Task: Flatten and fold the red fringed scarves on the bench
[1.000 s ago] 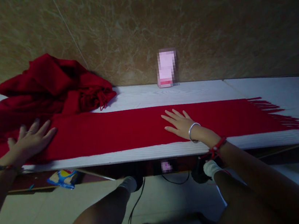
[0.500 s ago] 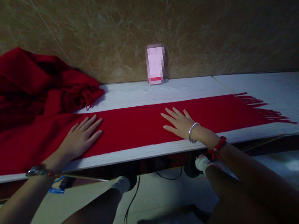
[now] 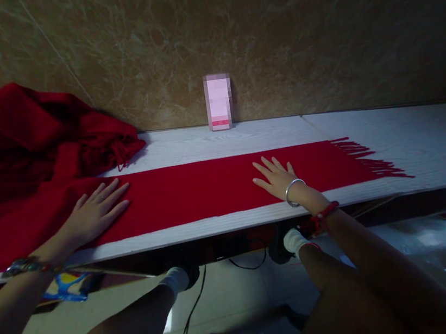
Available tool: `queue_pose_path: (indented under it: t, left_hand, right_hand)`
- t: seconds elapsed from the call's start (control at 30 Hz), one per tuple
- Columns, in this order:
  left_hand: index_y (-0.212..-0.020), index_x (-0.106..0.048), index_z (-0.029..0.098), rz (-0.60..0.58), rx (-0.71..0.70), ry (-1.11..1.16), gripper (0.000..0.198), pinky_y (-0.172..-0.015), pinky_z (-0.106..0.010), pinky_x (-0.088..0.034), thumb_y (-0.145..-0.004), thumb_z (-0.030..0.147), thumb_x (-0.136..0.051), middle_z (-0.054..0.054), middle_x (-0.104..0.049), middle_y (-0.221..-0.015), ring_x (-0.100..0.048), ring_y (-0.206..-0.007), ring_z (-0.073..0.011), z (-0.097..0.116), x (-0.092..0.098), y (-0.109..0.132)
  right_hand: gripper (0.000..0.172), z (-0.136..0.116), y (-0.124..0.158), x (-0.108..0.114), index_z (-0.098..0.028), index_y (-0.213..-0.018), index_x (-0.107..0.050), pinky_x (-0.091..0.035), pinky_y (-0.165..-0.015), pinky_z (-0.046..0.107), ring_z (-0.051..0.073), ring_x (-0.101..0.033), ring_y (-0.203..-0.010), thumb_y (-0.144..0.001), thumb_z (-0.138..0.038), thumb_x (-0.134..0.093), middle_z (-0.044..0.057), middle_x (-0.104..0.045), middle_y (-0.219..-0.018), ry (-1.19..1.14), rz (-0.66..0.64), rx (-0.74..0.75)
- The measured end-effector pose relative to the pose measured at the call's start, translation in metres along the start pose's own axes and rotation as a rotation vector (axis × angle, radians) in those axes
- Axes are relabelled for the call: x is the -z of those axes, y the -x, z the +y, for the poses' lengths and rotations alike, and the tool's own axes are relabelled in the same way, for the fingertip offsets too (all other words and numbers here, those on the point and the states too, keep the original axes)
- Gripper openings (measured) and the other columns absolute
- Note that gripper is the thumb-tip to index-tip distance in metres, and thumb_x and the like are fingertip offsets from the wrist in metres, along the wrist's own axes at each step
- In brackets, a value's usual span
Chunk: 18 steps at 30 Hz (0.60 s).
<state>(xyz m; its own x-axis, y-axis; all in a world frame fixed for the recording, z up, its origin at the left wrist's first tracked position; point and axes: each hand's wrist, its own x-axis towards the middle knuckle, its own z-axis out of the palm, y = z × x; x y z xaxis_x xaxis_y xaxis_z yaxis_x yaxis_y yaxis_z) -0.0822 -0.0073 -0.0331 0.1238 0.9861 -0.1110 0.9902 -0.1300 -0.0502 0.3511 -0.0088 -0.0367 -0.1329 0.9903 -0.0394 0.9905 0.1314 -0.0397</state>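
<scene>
A red scarf [image 3: 193, 190] lies flat along a narrow white table, its fringe spread at the right end. Toward the left it runs into a crumpled red heap with a fringed edge. My left hand [image 3: 94, 212] rests palm down on the flat cloth beside the heap, fingers spread. On the right part of the cloth my right hand [image 3: 280, 180] also lies palm down with its fingers apart, a silver bangle at the wrist. Neither hand grips anything.
A pink, blurred rectangular object [image 3: 218, 102] leans on the brown marbled wall [image 3: 173, 42] behind the white table [image 3: 211, 140]. Below the front edge are my legs, a black cable [image 3: 189, 316] and a blue object [image 3: 67, 289] at the left.
My hands are farther apart: the left has slid left and the right has moved right along the cloth. The whole view has shifted slightly.
</scene>
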Motion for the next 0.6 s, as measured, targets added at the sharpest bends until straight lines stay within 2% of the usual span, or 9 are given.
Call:
queue_pose_path:
  t: [0.17, 0.3, 0.37, 0.43, 0.5, 0.57, 0.6]
  left_hand:
    - [-0.144, -0.027, 0.012, -0.016, -0.045, -0.037, 0.063, -0.110, -0.048, -0.019, -0.093, 0.040, -0.004, -0.009, -0.018, -0.154, -0.016, -0.141, -0.0262, -0.012, -0.003, 0.004]
    - [-0.142, -0.032, 0.011, 0.033, -0.067, -0.030, 0.059, -0.108, -0.049, -0.024, -0.094, 0.036, -0.008, -0.012, -0.023, -0.152, -0.022, -0.139, -0.0271, -0.024, -0.006, 0.006]
    - [-0.140, -0.036, 0.012, 0.044, -0.062, -0.030, 0.057, -0.107, -0.051, -0.025, -0.094, 0.035, -0.009, -0.011, -0.028, -0.151, -0.024, -0.139, -0.0273, -0.023, -0.005, 0.005]
    - [-0.137, -0.039, 0.011, 0.049, -0.038, -0.023, 0.057, -0.107, -0.052, -0.026, -0.094, 0.034, -0.009, -0.013, -0.031, -0.149, -0.026, -0.138, -0.0280, -0.012, 0.001, 0.003]
    - [-0.137, -0.039, 0.009, 0.068, -0.051, 0.004, 0.057, -0.107, -0.050, -0.026, -0.094, 0.035, -0.012, -0.017, -0.030, -0.149, -0.027, -0.137, -0.0286, 0.011, 0.009, -0.001]
    - [-0.140, -0.035, 0.010, 0.119, -0.186, 0.063, 0.057, -0.109, -0.043, -0.026, -0.095, 0.038, -0.015, -0.015, -0.022, -0.153, -0.026, -0.138, -0.0256, 0.042, 0.018, -0.010]
    - [-0.141, -0.035, 0.013, 0.137, -0.230, 0.071, 0.056, -0.109, -0.043, -0.025, -0.095, 0.041, -0.017, -0.013, -0.020, -0.154, -0.023, -0.139, -0.0258, 0.059, 0.021, -0.017]
  right_hand:
    - [0.060, -0.006, 0.001, -0.002, -0.030, -0.145, -0.029, -0.022, -0.106, 0.062, 0.034, -0.018, -0.140, -0.091, -0.056, -0.028, 0.004, -0.021, -0.155, 0.036, -0.027, -0.010]
    - [0.061, -0.010, 0.004, 0.000, -0.031, -0.145, -0.028, -0.022, -0.107, 0.060, 0.033, -0.017, -0.140, -0.091, -0.057, -0.027, 0.003, -0.021, -0.155, 0.025, -0.034, -0.014]
    - [0.060, -0.012, 0.004, 0.002, -0.031, -0.146, -0.027, -0.022, -0.108, 0.060, 0.033, -0.016, -0.141, -0.091, -0.056, -0.027, 0.003, -0.020, -0.155, 0.019, -0.049, -0.021]
    - [0.060, -0.013, 0.004, 0.004, -0.030, -0.146, -0.026, -0.021, -0.108, 0.060, 0.033, -0.015, -0.141, -0.091, -0.055, -0.028, 0.003, -0.019, -0.156, 0.010, -0.066, -0.023]
    - [0.060, -0.013, 0.003, 0.005, -0.030, -0.146, -0.026, -0.020, -0.108, 0.061, 0.033, -0.014, -0.141, -0.091, -0.054, -0.028, 0.004, -0.018, -0.156, -0.002, -0.082, -0.020]
    - [0.061, -0.011, 0.002, 0.006, -0.030, -0.146, -0.025, -0.019, -0.108, 0.062, 0.033, -0.014, -0.141, -0.091, -0.055, -0.029, 0.004, -0.018, -0.156, -0.010, -0.085, -0.019]
    - [0.061, -0.010, 0.001, 0.006, -0.030, -0.146, -0.025, -0.019, -0.108, 0.062, 0.033, -0.013, -0.141, -0.091, -0.055, -0.030, 0.004, -0.017, -0.156, -0.014, -0.079, -0.023]
